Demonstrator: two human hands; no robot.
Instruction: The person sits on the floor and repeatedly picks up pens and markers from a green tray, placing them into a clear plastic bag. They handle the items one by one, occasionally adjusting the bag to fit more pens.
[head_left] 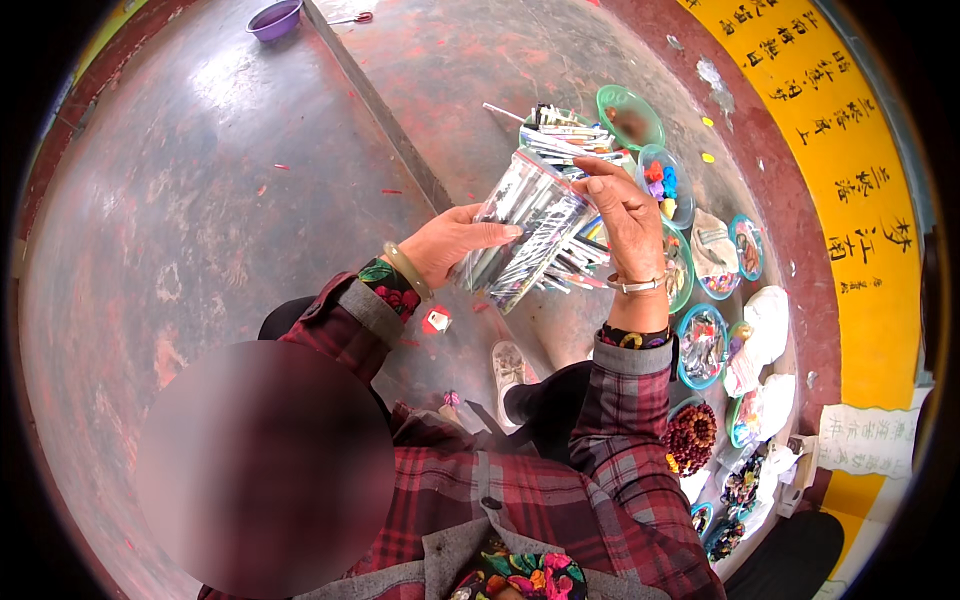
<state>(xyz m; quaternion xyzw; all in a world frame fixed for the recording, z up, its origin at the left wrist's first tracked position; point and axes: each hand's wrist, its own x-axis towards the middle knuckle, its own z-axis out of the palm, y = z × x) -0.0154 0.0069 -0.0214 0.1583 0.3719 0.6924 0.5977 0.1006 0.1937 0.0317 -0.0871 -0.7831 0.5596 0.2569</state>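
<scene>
A clear plastic bag full of slim pens or pen refills is tilted between my two hands. My left hand grips its left side, the thumb lying across the plastic. At the bag's upper right edge, the fingers of my right hand pinch the plastic. Many loose pens are heaped just beyond the bag, and more stick out behind its right side. The bag and my hands partly hide the container under that heap.
Along the right stand a green bowl, a pale blue bowl of colourful pieces, a blue basket of small packets, and dark red beads. A purple basin sits far left. A raised strip crosses the floor.
</scene>
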